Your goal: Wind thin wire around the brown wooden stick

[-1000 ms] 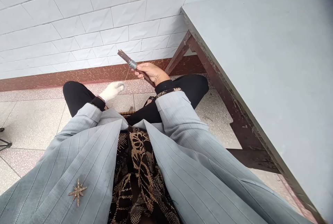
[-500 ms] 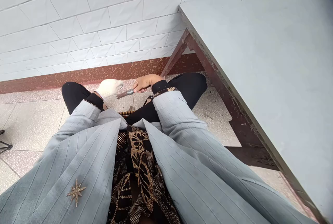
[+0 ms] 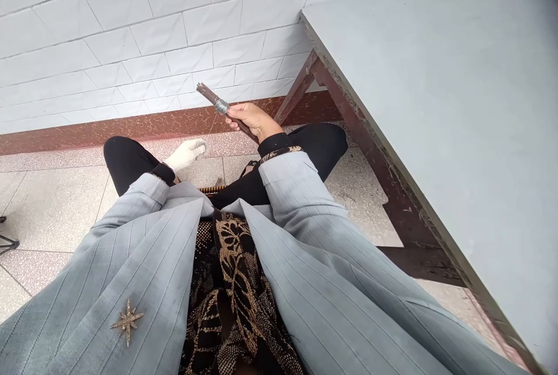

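My right hand (image 3: 250, 119), bare, is closed round a brown wooden stick (image 3: 209, 94) with silver wire wound about it near the grip. The stick's split-looking end points up and left, in front of the wall; its lower end shows beneath my fingers. Lower and to the left, my left hand (image 3: 185, 155) wears a white glove. Its fingers are curled together near my left knee, and what they may hold is too small to make out. The two hands are apart.
A pale table top (image 3: 444, 102) on a brown frame stands close on my right. White tiles (image 3: 174, 38) and a brown skirting band (image 3: 108, 129) run ahead. My bent knees rest over the speckled floor (image 3: 56, 200). A thin black stand foot (image 3: 9, 242) shows at far left.
My right hand has raised the stick and turned it, so its free end now points up and left instead of lying low beside the glove. My left hand has dipped slightly.
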`<action>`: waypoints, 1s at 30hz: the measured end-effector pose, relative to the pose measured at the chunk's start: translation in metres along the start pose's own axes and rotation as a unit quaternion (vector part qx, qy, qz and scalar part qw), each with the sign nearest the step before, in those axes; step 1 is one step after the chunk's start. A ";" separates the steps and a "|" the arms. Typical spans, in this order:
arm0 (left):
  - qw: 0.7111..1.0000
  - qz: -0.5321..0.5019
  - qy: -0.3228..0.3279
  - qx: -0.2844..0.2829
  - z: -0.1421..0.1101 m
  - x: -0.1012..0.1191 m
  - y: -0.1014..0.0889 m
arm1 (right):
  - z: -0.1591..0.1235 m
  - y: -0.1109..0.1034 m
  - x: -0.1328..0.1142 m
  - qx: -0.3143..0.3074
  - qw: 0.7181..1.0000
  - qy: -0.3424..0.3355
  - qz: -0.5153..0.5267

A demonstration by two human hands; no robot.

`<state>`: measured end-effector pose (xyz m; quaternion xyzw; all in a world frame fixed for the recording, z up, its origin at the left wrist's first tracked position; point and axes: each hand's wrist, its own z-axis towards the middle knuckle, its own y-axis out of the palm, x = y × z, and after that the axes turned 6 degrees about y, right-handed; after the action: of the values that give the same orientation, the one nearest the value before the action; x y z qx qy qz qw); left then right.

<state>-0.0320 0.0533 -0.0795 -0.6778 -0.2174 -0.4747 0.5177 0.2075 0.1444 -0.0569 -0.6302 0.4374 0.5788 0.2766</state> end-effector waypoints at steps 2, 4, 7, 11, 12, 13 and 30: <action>0.999 0.048 0.007 -0.005 0.000 0.000 -0.002 | 0.003 0.002 0.001 0.028 0.999 0.020 -0.014; 0.991 0.134 0.010 -0.019 0.000 0.004 -0.006 | 0.007 0.003 0.003 0.051 0.997 0.028 -0.046; 0.953 0.299 -0.007 -0.039 -0.002 0.016 -0.008 | 0.012 0.002 0.007 0.086 0.983 0.047 -0.152; 0.874 0.477 -0.039 -0.084 -0.004 0.034 -0.006 | 0.017 0.003 0.009 0.111 0.918 0.080 -0.372; 0.856 0.506 -0.039 -0.095 -0.005 0.038 -0.006 | 0.017 0.004 0.009 0.106 0.896 0.086 -0.422; 0.841 0.530 -0.037 -0.103 -0.005 0.042 -0.006 | 0.017 0.006 0.009 0.094 0.875 0.092 -0.466; 0.922 0.387 -0.018 0.021 0.009 0.037 -0.020 | -0.001 -0.009 -0.004 -0.310 0.934 0.015 -0.175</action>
<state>-0.0275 0.0615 -0.0377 -0.7062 0.0430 -0.2204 0.6715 0.2159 0.1484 -0.0537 -0.7597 0.1232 0.6186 0.1581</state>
